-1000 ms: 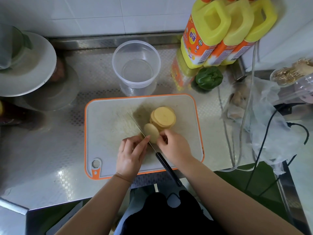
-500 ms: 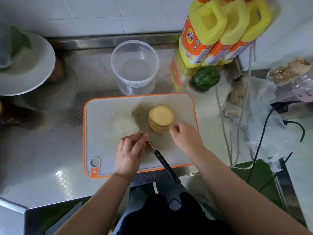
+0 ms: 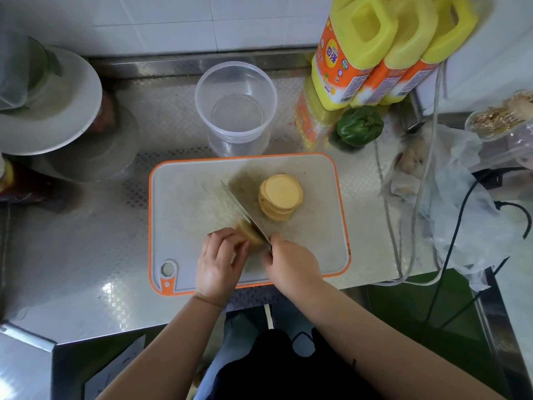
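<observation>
On the near half of the orange-rimmed cutting board [image 3: 323,197], toward six o'clock, lies the potato piece [image 3: 249,233], blurred by motion. The left grip [image 3: 220,264] closes on it from seven o'clock, fingers curled over its top. The right grip [image 3: 291,264] is wrapped tightly round the handle of the knife [image 3: 239,203], and the handle is mostly hidden inside it. The blade runs from that grip toward eleven o'clock across the board, its flat side against the cut face of the potato piece.

Just beside the blade, at two o'clock from the potato piece, a stack of slices [image 3: 280,196] stands near the board's middle, round, pale yellow and piled slightly askew.

At twelve o'clock from the board, just beyond its far rim, a clear plastic tub [image 3: 239,142] stands upright on the steel table [image 3: 72,255]; whether it holds water I cannot tell. At one o'clock three yellow bottles [image 3: 357,53] with orange labels stand side by side against the tiled wall, with a green pepper [image 3: 359,127] at their foot. At ten o'clock a white plate [image 3: 72,111] carries a clear bag with something green [image 3: 20,70] inside. At three o'clock a crumpled plastic bag [image 3: 476,215] lies on the table with brownish lumps [image 3: 409,163] showing at its far end, crossed by a black cable [image 3: 450,243]. Beyond it, at two o'clock, a clear pot [image 3: 496,119] holds thin golden sticks.
</observation>
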Demonstrator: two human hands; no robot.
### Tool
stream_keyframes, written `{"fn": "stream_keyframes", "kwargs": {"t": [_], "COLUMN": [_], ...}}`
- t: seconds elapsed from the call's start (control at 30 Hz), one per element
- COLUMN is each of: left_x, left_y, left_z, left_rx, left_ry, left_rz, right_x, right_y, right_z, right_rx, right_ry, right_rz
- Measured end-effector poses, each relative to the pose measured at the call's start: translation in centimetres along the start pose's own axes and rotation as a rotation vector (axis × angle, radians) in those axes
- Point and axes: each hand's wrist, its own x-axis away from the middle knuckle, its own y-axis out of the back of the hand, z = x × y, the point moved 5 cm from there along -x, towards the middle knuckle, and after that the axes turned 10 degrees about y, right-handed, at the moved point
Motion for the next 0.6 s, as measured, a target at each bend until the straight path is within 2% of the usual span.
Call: {"fn": "stream_keyframes", "kwargs": {"t": [0.1, 0.27, 0.6], "left_x": [0.2, -0.3, -0.7], "left_y": [0.0, -0.6, -0.8], "left_z": [-0.1, -0.6, -1.1], "left_rx": [-0.005, 0.013, 0.032], "left_ry": [-0.013, -0.038, -0.053], "left_rz": [-0.004, 0.005, 0.031], "right_x": [-0.1, 2.2, 3.5], "right_y": [0.2, 2.6, 3.3], "right_z": [0.2, 2.0, 2.5], "right_rx": [0.052, 0.281, 0.262], "right_ry": [0.041, 0.163, 0.1], "right_rz": [-0.02, -0.26, -0.255]}}
